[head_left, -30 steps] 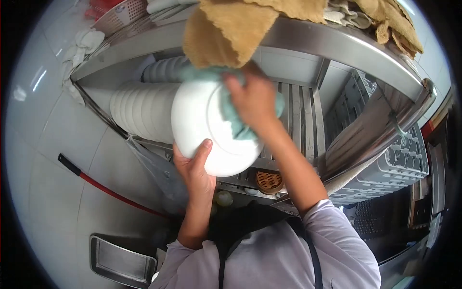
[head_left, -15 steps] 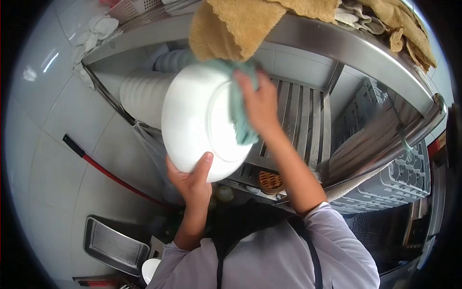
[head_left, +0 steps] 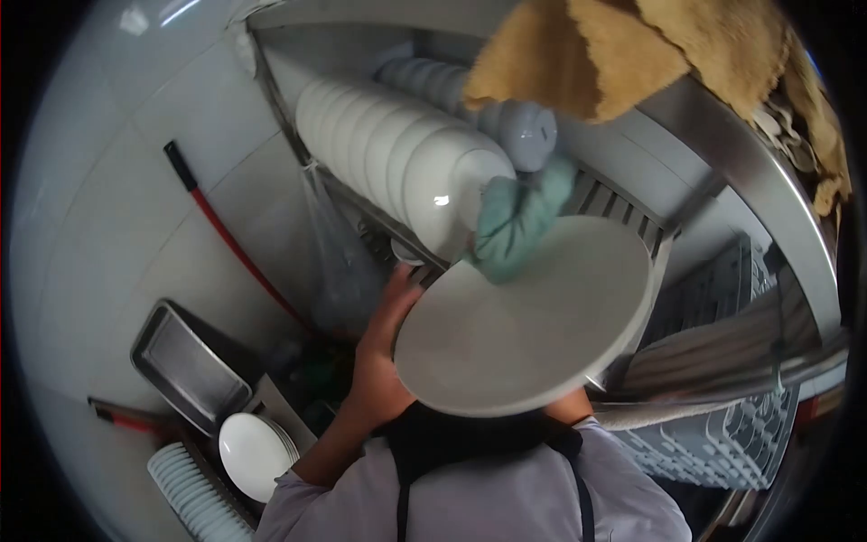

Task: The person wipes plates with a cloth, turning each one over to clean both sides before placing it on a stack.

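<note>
A large white bowl (head_left: pixel 533 334) is tilted in front of my body, its hollow inside facing up towards me. My left hand (head_left: pixel 384 361) grips its left rim. Only the wrist of my right hand (head_left: pixel 568 406) shows, at the bowl's near right edge; the fingers are hidden behind the bowl. A green cloth (head_left: pixel 519 221), slightly blurred, is bunched over the far rim, and what holds it cannot be made out. Just beyond the cloth, a row of nested white bowls (head_left: pixel 388 149) lies on its side on the slatted metal shelf (head_left: pixel 605 200).
Tan cloths (head_left: pixel 623 54) hang over the upper metal rail. Grey dish racks (head_left: pixel 713 443) stand at the right. At the lower left are a metal tray (head_left: pixel 191 361), stacked white plates (head_left: pixel 257 456) and a red-handled pole (head_left: pixel 226 230) against the tiled wall.
The bowl has turned from showing its underside to showing its inside, and is lower and further right. My right hand has gone from the cloth's outer side to behind the bowl. The view has shifted.
</note>
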Action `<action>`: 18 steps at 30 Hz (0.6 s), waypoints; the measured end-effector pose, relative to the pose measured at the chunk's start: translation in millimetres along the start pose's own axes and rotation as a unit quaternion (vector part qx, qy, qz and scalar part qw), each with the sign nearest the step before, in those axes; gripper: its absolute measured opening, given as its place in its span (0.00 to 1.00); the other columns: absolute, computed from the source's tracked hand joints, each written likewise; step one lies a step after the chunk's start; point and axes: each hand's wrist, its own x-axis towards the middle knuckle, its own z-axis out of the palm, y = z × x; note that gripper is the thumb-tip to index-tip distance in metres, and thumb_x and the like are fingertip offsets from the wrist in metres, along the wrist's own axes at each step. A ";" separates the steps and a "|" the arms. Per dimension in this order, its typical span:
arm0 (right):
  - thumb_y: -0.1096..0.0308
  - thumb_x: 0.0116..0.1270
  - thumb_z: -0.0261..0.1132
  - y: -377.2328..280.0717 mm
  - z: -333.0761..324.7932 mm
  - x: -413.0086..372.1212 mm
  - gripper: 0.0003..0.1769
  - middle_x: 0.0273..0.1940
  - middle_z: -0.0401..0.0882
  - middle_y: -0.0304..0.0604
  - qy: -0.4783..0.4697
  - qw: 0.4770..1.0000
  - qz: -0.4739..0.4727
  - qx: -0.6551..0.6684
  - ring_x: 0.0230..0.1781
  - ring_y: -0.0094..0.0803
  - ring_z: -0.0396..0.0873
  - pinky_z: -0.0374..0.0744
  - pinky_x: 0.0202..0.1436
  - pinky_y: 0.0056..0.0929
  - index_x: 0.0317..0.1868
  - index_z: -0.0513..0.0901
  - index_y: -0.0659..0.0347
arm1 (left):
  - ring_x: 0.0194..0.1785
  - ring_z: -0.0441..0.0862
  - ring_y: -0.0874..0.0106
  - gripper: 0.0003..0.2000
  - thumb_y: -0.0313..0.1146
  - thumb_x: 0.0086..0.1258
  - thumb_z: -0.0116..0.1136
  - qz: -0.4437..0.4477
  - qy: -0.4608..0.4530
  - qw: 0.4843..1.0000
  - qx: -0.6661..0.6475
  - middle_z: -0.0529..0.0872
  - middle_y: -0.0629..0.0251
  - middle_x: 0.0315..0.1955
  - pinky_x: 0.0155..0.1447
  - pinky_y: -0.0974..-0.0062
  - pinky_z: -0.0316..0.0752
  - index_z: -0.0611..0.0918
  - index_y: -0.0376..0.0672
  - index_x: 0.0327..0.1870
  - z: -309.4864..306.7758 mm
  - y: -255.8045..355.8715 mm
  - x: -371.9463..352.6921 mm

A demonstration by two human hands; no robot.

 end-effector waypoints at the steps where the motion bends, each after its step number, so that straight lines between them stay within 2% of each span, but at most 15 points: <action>1: 0.56 0.75 0.62 -2.6 2.0 -1.7 0.23 0.51 0.85 0.50 -0.005 1.000 0.006 -0.005 0.47 0.40 0.84 0.80 0.55 0.38 0.59 0.80 0.67 | 0.73 0.73 0.59 0.29 0.30 0.67 0.69 -0.080 -0.033 0.996 -0.016 0.77 0.51 0.69 0.75 0.63 0.66 0.73 0.38 0.70 -3.3 1.6 -10.0; 2: 0.56 0.75 0.62 -5.0 2.3 1.4 0.23 0.51 0.85 0.50 -0.010 1.000 0.008 -0.012 0.47 0.40 0.84 0.80 0.55 0.38 0.59 0.80 0.68 | 0.73 0.73 0.59 0.28 0.31 0.71 0.66 -0.159 -0.065 0.984 -0.034 0.76 0.52 0.70 0.74 0.63 0.67 0.72 0.39 0.71 -10.0 4.0 -20.0; 4: 0.56 0.75 0.62 -3.1 4.6 15.9 0.24 0.51 0.85 0.50 -0.017 1.000 0.012 -0.018 0.48 0.40 0.84 0.80 0.56 0.38 0.60 0.79 0.68 | 0.70 0.75 0.59 0.25 0.34 0.77 0.59 -0.343 -0.059 0.891 -0.291 0.76 0.54 0.69 0.72 0.64 0.69 0.70 0.40 0.73 -12.4 7.2 -41.3; 5: 0.56 0.76 0.62 -0.7 4.7 26.8 0.24 0.52 0.85 0.50 -0.016 1.000 0.012 -0.018 0.48 0.40 0.84 0.80 0.56 0.38 0.60 0.79 0.68 | 0.68 0.76 0.60 0.24 0.36 0.80 0.55 -0.415 -0.014 0.755 -0.508 0.78 0.55 0.67 0.71 0.65 0.70 0.70 0.40 0.73 -11.8 8.6 -51.4; 6: 0.55 0.76 0.62 4.5 4.8 38.6 0.24 0.52 0.85 0.50 -0.018 1.000 0.016 -0.016 0.49 0.40 0.84 0.80 0.56 0.38 0.60 0.79 0.68 | 0.67 0.77 0.61 0.22 0.39 0.83 0.51 -0.447 0.032 0.566 -0.692 0.79 0.56 0.65 0.69 0.66 0.71 0.70 0.40 0.73 -11.4 10.7 -60.6; 7: 0.55 0.76 0.62 8.2 4.2 48.6 0.25 0.52 0.85 0.51 -0.015 1.000 0.018 -0.017 0.49 0.40 0.84 0.80 0.56 0.38 0.60 0.79 0.68 | 0.66 0.77 0.62 0.23 0.42 0.83 0.49 -0.390 -0.018 0.782 -0.485 0.79 0.57 0.65 0.69 0.66 0.72 0.70 0.40 0.73 -11.6 17.6 -67.7; 8: 0.55 0.76 0.62 12.9 4.5 55.3 0.25 0.52 0.85 0.51 -0.012 1.000 0.021 -0.019 0.50 0.40 0.84 0.80 0.57 0.38 0.61 0.79 0.68 | 0.66 0.77 0.63 0.25 0.46 0.84 0.46 -0.306 -0.063 0.922 -0.228 0.79 0.57 0.64 0.69 0.67 0.72 0.70 0.39 0.73 -13.2 28.1 -72.2; 9: 0.55 0.76 0.62 14.6 4.6 61.2 0.25 0.52 0.85 0.51 -0.011 0.999 0.021 -0.025 0.50 0.40 0.84 0.79 0.57 0.38 0.61 0.79 0.69 | 0.66 0.77 0.64 0.26 0.50 0.85 0.44 -0.205 -0.104 0.972 0.054 0.79 0.57 0.64 0.69 0.67 0.72 0.70 0.39 0.73 -15.8 34.8 -75.3; 10: 0.55 0.76 0.62 14.4 4.1 63.3 0.25 0.52 0.85 0.51 -0.011 0.999 0.019 -0.032 0.50 0.40 0.83 0.79 0.57 0.38 0.61 0.79 0.69 | 0.66 0.77 0.65 0.28 0.52 0.85 0.43 -0.315 -0.043 0.941 -0.116 0.79 0.57 0.64 0.69 0.66 0.72 0.70 0.38 0.73 -15.7 29.8 -80.7; 11: 0.55 0.76 0.62 8.4 4.2 64.5 0.26 0.52 0.85 0.51 -0.014 0.999 0.012 -0.042 0.51 0.40 0.83 0.79 0.58 0.39 0.61 0.79 0.69 | 0.66 0.77 0.65 0.30 0.54 0.84 0.43 -0.403 0.024 0.870 -0.282 0.79 0.56 0.64 0.69 0.66 0.72 0.70 0.37 0.73 -13.7 18.3 -86.2; 12: 0.55 0.76 0.62 -0.1 7.0 64.3 0.26 0.52 0.84 0.51 -0.021 0.998 -0.002 -0.057 0.51 0.40 0.83 0.79 0.58 0.39 0.61 0.79 0.69 | 0.66 0.77 0.65 0.32 0.57 0.83 0.42 -0.466 0.091 0.763 -0.439 0.78 0.56 0.64 0.69 0.65 0.72 0.70 0.36 0.73 -14.2 13.5 -91.1; 15: 0.54 0.76 0.62 -35.0 30.0 54.2 0.26 0.53 0.84 0.51 -0.054 0.982 -0.077 -0.166 0.52 0.40 0.83 0.79 0.59 0.39 0.62 0.78 0.69 | 0.65 0.76 0.65 0.33 0.57 0.83 0.43 -0.422 0.214 0.761 -0.445 0.78 0.56 0.64 0.70 0.65 0.71 0.69 0.35 0.72 -19.0 28.6 -105.7; 16: 0.54 0.76 0.62 -44.6 40.1 48.4 0.27 0.53 0.84 0.51 -0.073 0.962 -0.111 -0.237 0.53 0.40 0.83 0.79 0.59 0.39 0.62 0.78 0.70 | 0.64 0.77 0.64 0.33 0.58 0.83 0.43 -0.395 0.241 0.777 -0.427 0.78 0.56 0.63 0.69 0.65 0.72 0.68 0.35 0.73 -17.3 28.6 -113.0; 17: 0.54 0.76 0.63 -44.6 51.6 41.4 0.27 0.53 0.84 0.52 -0.090 0.927 -0.138 -0.337 0.53 0.40 0.83 0.79 0.59 0.39 0.62 0.78 0.70 | 0.64 0.78 0.63 0.34 0.59 0.83 0.42 -0.369 0.266 0.792 -0.407 0.79 0.56 0.63 0.68 0.65 0.73 0.68 0.35 0.74 -15.4 24.3 -121.3; 18: 0.53 0.76 0.62 -35.7 61.0 31.0 0.28 0.55 0.83 0.54 -0.113 0.864 -0.145 -0.469 0.55 0.43 0.82 0.78 0.62 0.40 0.64 0.77 0.69 | 0.63 0.79 0.63 0.35 0.60 0.82 0.42 -0.344 0.288 0.806 -0.386 0.79 0.56 0.62 0.67 0.65 0.74 0.67 0.36 0.74 -13.4 19.3 -129.0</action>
